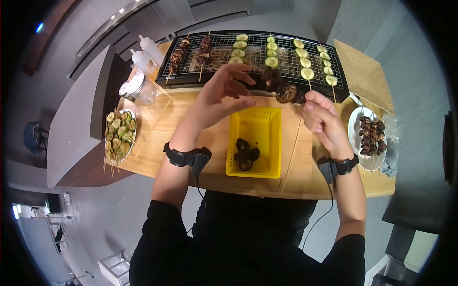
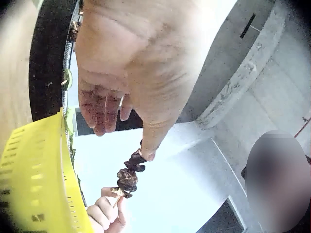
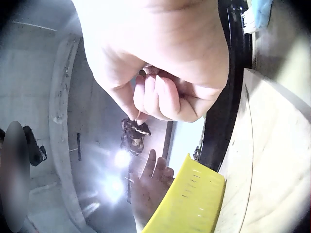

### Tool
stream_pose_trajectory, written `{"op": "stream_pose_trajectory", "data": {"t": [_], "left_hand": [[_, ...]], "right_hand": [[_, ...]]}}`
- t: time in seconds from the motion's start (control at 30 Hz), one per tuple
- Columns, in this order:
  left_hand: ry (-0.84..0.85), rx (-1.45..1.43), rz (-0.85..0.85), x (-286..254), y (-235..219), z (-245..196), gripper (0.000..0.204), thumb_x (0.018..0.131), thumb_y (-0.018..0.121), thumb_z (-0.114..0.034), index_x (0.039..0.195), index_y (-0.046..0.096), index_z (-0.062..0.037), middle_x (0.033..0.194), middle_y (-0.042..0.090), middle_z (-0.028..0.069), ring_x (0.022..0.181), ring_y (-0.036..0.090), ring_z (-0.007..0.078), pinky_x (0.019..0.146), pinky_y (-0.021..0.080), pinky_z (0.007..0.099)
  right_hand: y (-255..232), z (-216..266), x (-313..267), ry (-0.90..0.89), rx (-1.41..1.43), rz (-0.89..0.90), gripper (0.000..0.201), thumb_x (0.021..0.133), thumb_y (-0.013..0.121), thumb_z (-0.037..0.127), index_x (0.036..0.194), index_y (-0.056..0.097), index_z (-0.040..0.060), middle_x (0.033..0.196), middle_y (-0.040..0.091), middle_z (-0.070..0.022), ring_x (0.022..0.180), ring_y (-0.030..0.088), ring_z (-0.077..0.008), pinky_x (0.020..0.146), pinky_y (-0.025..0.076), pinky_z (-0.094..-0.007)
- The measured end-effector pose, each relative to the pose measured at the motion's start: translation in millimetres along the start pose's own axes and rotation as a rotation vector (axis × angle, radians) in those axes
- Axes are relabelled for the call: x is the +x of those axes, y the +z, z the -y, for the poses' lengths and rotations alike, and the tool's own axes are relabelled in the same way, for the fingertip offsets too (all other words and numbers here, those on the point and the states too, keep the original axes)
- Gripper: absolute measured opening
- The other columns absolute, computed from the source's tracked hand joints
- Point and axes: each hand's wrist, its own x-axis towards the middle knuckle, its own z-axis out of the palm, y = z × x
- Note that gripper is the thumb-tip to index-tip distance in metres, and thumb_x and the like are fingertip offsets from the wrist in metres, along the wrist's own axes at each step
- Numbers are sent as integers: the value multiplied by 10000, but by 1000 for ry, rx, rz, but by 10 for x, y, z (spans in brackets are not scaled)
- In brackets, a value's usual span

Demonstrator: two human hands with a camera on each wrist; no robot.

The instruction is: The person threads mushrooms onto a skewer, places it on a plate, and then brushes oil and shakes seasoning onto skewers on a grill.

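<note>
Several dark mushrooms are threaded on a skewer held above the yellow basket. My right hand pinches the skewer beside the mushrooms at their right end, its fingers curled. My left hand is at the other end, fingers spread and loosely bent. In the left wrist view the left thumb lies at the end mushroom; whether it presses there I cannot tell. Inside the basket lie several loose mushrooms.
Behind stands a black grill with meat and zucchini skewers. Left are a plate of zucchini skewers, jars and white bottles. Right is a plate of dark skewers. A bare skewer lies beside the basket.
</note>
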Motion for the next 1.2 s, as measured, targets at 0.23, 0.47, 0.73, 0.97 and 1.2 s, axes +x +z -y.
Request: {"op": "stream_pose_trajectory", "data": {"t": [0.23, 0.47, 0.73, 0.97, 1.2], "left_hand": [[-70, 168, 77, 14, 111, 71, 337, 957, 746, -98, 1257, 607, -31, 1037, 656, 23, 948, 612, 77, 862, 496, 227], [-161, 202, 179, -33, 92, 79, 238, 970, 736, -121, 1169, 645, -29, 1029, 652, 12, 945, 607, 66, 873, 490, 225], [-87, 292, 207, -38, 128, 40, 182, 968, 720, -123, 1121, 671, -39, 950, 648, -33, 875, 568, 34, 778, 424, 211], [-86, 288, 199, -32, 115, 49, 143, 967, 707, -109, 1092, 698, -41, 961, 659, -34, 885, 580, 37, 777, 424, 212], [-36, 244, 164, -30, 158, 131, 123, 959, 719, -133, 1069, 720, -77, 916, 682, -64, 815, 568, 5, 654, 350, 210]], "right_hand": [[14, 84, -24, -44, 65, -3, 41, 1046, 576, 115, 1058, 592, 80, 656, 324, 102, 523, 273, -3, 470, 216, -193], [1, 225, -82, -145, -60, 4, 87, 1047, 600, 138, 1072, 629, 60, 656, 373, 103, 523, 289, -8, 472, 212, -205], [91, 695, -446, -267, -379, -268, 135, 1039, 623, 158, 1026, 706, 52, 654, 511, 97, 525, 367, -1, 482, 237, -207], [-340, 614, -1263, -461, -854, -760, 182, 1034, 630, 165, 1088, 712, 12, 771, 641, 42, 657, 528, -14, 552, 401, -227], [-262, 278, -1691, -206, -1519, -1047, 136, 1006, 613, 110, 1098, 681, 35, 767, 692, -137, 638, 660, -253, 597, 482, -345]]}}
